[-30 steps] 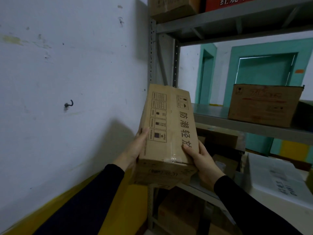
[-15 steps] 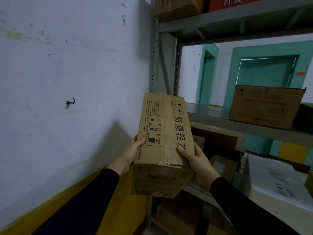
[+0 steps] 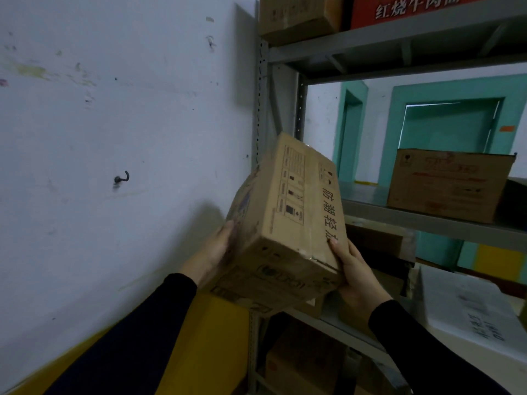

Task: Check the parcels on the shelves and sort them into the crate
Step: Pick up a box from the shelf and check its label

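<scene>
Here I had a cardboard parcel (image 3: pixel 288 223) held up in the air between both hands, in front of the metal shelves (image 3: pixel 427 220) and close to the white wall (image 3: pixel 114 138) on the left. It was tilted, its far end leaning up and away toward the shelf upright, with the printed handling symbols and a column of black characters on the face turned toward me. My left hand (image 3: pixel 212 253) lay flat against the parcel's left side, fingers straight and pressing, so that grip was apart. My right hand (image 3: pixel 355 273) was clamped on the near right corner, thumb over the printed face and the fingers curled underneath. Both sleeves were black.

On the middle shelf, toward its right end, sat a brown box (image 3: pixel 447 183) with faded red print. On the top shelf stood a plain carton (image 3: pixel 296 15) at the left edge, with a red box (image 3: pixel 413 7) with white characters just beside it. More cartons sat in shadow on the lower shelves; I couldn't tell them apart. A white box (image 3: pixel 473 315) lay low at the right. A small dark hook (image 3: pixel 122 178) stuck out of the wall.
</scene>
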Tool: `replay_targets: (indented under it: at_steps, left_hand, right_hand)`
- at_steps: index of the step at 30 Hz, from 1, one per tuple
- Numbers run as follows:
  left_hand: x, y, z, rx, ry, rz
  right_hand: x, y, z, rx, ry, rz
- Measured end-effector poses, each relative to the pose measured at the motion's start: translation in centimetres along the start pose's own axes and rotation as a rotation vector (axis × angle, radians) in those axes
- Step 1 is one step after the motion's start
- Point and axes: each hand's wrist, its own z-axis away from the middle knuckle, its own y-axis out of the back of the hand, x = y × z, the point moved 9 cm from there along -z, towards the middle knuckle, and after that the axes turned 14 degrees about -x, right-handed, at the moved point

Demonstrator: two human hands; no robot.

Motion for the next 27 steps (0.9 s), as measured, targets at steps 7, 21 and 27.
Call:
replay_targets:
  at_steps: [7, 21, 27]
  left_hand:
    - [-6.0, 5.8, 1.5, 0.233, 0.137, 0.272]
    - [-5.3, 4.9, 1.5, 0.266, -0.007, 0.552]
    - [-3.7, 5.2, 2.0, 0.315, -0.047, 0.424]
  right_hand:
    - [-0.6, 2.0, 0.1, 0.004, -0.029, -0.152]
    - [-2.9, 2.6, 1.2, 0.225, -0.049, 0.433]
    - [-4.8, 0.1, 1.0, 0.156, -0.011, 0.499]
